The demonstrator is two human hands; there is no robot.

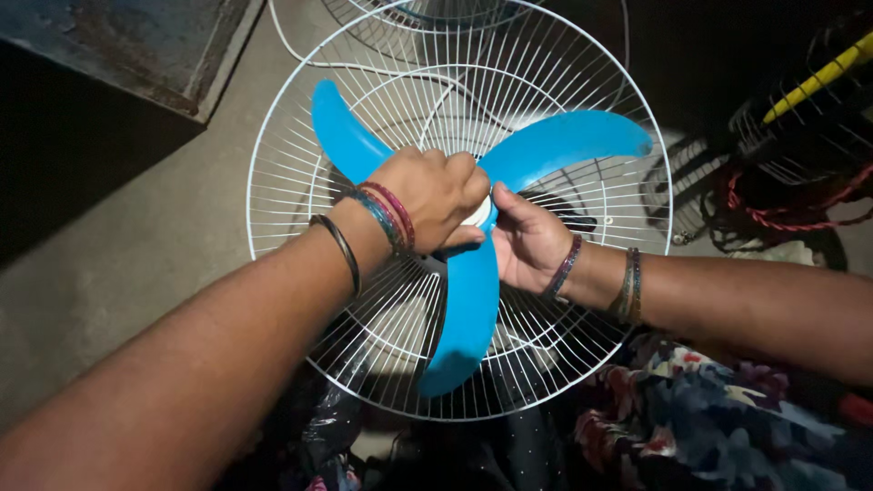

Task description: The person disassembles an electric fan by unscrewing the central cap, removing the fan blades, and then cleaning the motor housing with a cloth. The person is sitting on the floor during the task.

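Left hand point(435, 193): fingers curled over the hub of the blue fan blade point(473, 314), its grip closed on a white cap point(479, 214) at the centre, of which only a sliver shows beneath the knuckles.
Right hand point(527, 244): palm turned toward the hub, thumb on top, fingers wrapped at the root of the blades from the right — grip pressed against the blue plastic.
Blue fan blade: three-bladed, lying inside the white wire guard point(364, 359); one blade points toward the person, one up-left, one to the right.
White wire guard: round, dished grille resting in front of the person, partly over the lap — a second wire guard point(382, 14) lies just beyond it at the top edge.
Wrists: coloured bangles point(389, 214) and a dark band on the left, beaded bands on the right.
Floor point(136, 236): grey concrete, left of the guard.
Far right: a tangle of red cord point(791, 214) and a yellow bar point(818, 77), in shadow.
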